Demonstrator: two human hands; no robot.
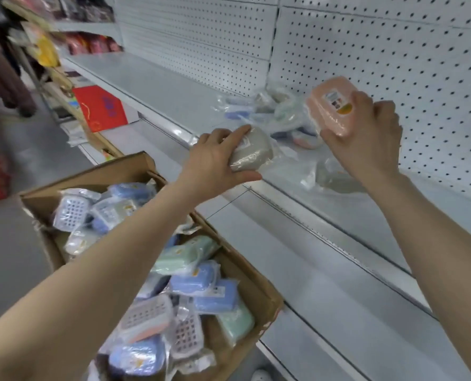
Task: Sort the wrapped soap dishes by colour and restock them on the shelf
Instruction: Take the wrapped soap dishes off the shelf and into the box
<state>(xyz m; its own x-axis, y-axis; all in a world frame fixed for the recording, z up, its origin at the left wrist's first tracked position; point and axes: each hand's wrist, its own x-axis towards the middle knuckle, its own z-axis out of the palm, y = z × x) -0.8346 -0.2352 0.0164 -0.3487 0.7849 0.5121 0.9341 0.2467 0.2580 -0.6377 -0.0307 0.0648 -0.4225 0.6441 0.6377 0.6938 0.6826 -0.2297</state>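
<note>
My left hand [215, 158] grips a grey wrapped soap dish [253, 151] at the front edge of the white shelf [157, 86]. My right hand [366, 136] holds a pink wrapped soap dish [330, 108] upright above the shelf, its label facing me. Behind both lies a loose pile of wrapped dishes [267, 111] in blue, grey, green and pink against the pegboard. Another grey dish [336, 177] lies on the shelf under my right wrist. An open cardboard box [259, 287] below holds several wrapped dishes in blue, green, white and pink.
A white pegboard wall [393, 50] backs the shelf. Lower white shelves [325, 270] run beneath it to the right of the box. A red bag [102, 108] stands on the floor at the left, with stocked shelves [88, 42] and a person's legs [6, 75] beyond.
</note>
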